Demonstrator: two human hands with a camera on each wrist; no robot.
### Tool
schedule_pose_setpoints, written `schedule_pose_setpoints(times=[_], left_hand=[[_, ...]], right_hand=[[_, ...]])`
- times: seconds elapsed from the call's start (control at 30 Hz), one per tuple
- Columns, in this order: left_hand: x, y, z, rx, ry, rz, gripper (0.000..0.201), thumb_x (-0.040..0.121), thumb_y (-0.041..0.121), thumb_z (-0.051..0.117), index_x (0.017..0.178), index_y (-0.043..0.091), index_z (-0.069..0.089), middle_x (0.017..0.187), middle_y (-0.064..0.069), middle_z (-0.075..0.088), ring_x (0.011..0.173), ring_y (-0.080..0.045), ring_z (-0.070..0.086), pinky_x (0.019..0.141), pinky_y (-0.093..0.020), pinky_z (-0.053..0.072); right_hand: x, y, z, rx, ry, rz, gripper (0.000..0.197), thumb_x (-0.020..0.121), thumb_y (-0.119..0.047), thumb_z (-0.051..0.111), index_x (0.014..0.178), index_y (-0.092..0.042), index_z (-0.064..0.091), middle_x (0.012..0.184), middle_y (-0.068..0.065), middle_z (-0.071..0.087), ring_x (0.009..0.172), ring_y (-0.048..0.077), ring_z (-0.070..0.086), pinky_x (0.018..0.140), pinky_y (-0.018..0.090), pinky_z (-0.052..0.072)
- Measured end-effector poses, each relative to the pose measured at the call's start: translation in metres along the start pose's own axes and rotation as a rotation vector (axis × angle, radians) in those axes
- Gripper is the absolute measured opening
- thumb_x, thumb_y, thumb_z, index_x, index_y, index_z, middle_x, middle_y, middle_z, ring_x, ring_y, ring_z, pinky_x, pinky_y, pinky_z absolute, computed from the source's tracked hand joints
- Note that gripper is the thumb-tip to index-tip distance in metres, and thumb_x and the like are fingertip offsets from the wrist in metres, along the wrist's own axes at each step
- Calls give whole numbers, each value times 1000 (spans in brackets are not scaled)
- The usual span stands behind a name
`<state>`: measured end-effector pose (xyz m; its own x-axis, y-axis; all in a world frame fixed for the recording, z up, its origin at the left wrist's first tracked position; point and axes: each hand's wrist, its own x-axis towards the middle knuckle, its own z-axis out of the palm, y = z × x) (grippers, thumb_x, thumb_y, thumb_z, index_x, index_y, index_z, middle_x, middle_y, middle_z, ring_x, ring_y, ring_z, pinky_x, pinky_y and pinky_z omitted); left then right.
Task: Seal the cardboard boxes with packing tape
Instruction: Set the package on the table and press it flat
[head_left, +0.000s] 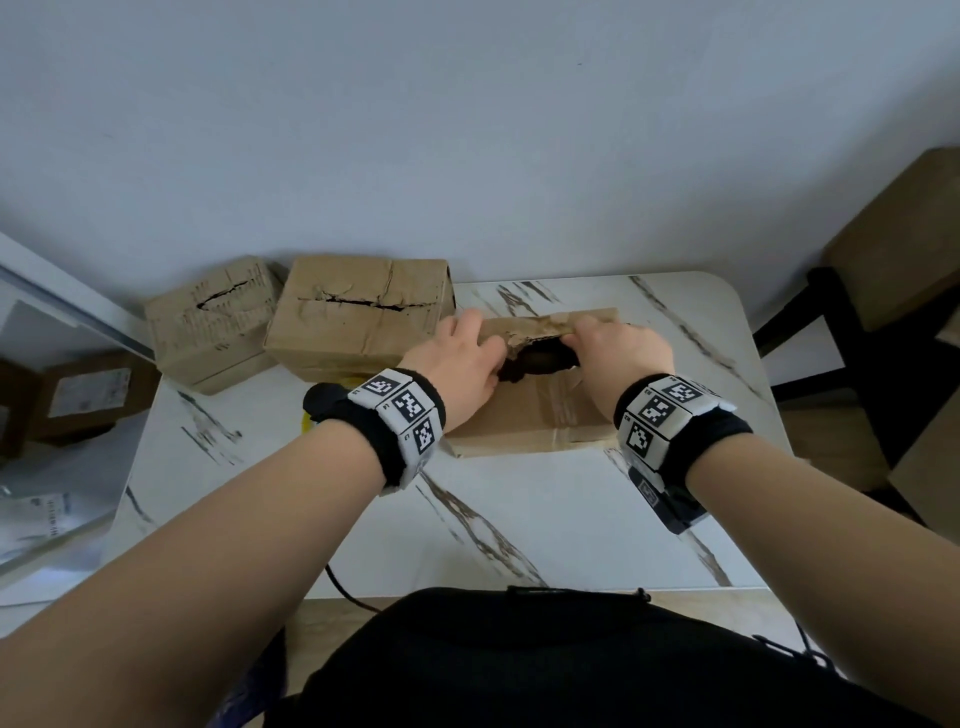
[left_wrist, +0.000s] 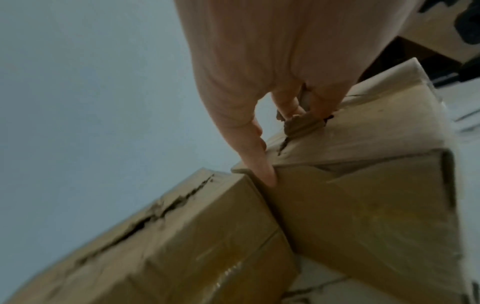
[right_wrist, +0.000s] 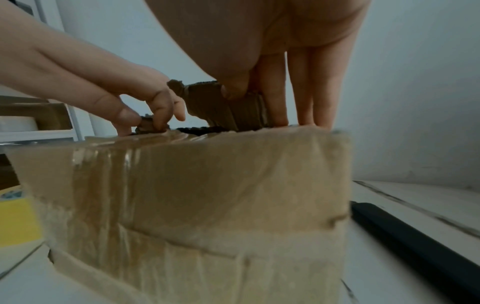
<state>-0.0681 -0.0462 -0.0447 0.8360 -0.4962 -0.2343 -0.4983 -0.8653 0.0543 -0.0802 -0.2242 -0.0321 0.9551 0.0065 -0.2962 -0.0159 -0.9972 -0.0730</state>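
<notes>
A brown cardboard box (head_left: 524, 421) with old clear tape on it stands on the marble table (head_left: 519, 509), and its top is torn open over a dark hole (head_left: 535, 361). My left hand (head_left: 491, 358) pinches a small torn cardboard scrap (right_wrist: 148, 123) at the hole's left edge, its little finger (left_wrist: 259, 160) lying straight along the box corner. My right hand (head_left: 576, 343) pinches the raised torn flap (right_wrist: 223, 102) between thumb and fingers. A yellow tape roll (head_left: 306, 425) peeks out from under my left wrist, mostly hidden.
Two more torn boxes, one large (head_left: 358, 312) and one smaller (head_left: 213, 322), stand at the table's back left against the wall. A black-framed chair (head_left: 831, 322) and stacked cardboard (head_left: 893, 234) are on the right. A labelled box (head_left: 88, 395) sits low on the left.
</notes>
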Motion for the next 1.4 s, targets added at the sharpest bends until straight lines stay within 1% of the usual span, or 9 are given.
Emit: schedule_pose_setpoints(times=[0.1, 0.2, 0.4, 0.57, 0.67, 0.77, 0.97, 1.23, 1.4], left_hand=[[-4, -9, 0, -118, 5, 54, 22, 93, 30, 53, 111, 19, 52, 130, -2, 41, 118, -24, 39, 83, -36, 49], [-3, -10, -3, -33, 29, 120, 17, 95, 17, 50, 111, 20, 53, 129, 4, 48, 115, -20, 41, 74, -34, 48], [2, -7, -9, 115, 60, 201, 15, 95, 8, 42, 99, 22, 49, 103, 2, 55, 103, -18, 45, 67, -28, 28], [0, -9, -12, 88, 174, 359, 20, 72, 0, 72, 81, 15, 63, 74, -2, 62, 76, -26, 57, 55, -27, 36], [3, -8, -12, 61, 57, 256, 19, 92, 17, 57, 109, 19, 67, 105, -1, 62, 104, -23, 50, 70, -31, 37], [0, -11, -9, -42, 20, 146, 23, 97, 23, 48, 114, 19, 63, 120, 0, 53, 108, -20, 48, 76, -28, 39], [-5, -12, -16, -168, 51, 101, 29, 90, 12, 58, 117, 20, 60, 120, -1, 51, 104, -20, 52, 81, -30, 42], [-8, -12, 2, -422, 117, -127, 16, 91, 22, 59, 106, 18, 63, 114, -1, 60, 104, -20, 56, 89, -34, 45], [-2, -3, 9, -441, 132, -232, 20, 93, 34, 54, 104, 21, 64, 109, 0, 58, 93, -18, 56, 80, -33, 47]], right_hand=[[0, 0, 0, 7, -5, -1, 28, 102, -27, 29, 117, -12, 47, 111, 9, 62, 102, 32, 59, 68, 35, 37], [0, -1, 0, -9, 5, -6, 29, 102, -27, 28, 118, -11, 47, 111, 10, 61, 101, 32, 59, 67, 35, 37], [1, 0, -1, -31, -27, -5, 26, 101, -23, 31, 119, -12, 45, 112, 8, 60, 102, 31, 59, 68, 34, 37], [0, 0, 0, -19, -16, -3, 27, 102, -26, 30, 118, -12, 46, 111, 9, 61, 101, 32, 59, 67, 34, 37], [0, -1, 0, -22, -12, -6, 28, 102, -27, 28, 118, -11, 46, 111, 9, 61, 101, 32, 59, 66, 34, 37], [-1, -1, -1, -41, -27, -10, 30, 103, -28, 27, 119, -11, 45, 112, 10, 60, 101, 31, 59, 66, 34, 37], [0, 0, 0, -62, -73, -22, 30, 103, -29, 29, 120, -11, 44, 118, 9, 56, 108, 29, 55, 69, 34, 39], [6, -1, 20, -157, -134, -21, 49, 100, -35, 35, 136, -2, 34, 137, 14, 37, 130, 32, 32, 93, 38, 44], [6, 0, 27, -183, -161, -34, 57, 102, -34, 26, 147, -2, 12, 154, 17, 13, 143, 37, 10, 112, 42, 29]])
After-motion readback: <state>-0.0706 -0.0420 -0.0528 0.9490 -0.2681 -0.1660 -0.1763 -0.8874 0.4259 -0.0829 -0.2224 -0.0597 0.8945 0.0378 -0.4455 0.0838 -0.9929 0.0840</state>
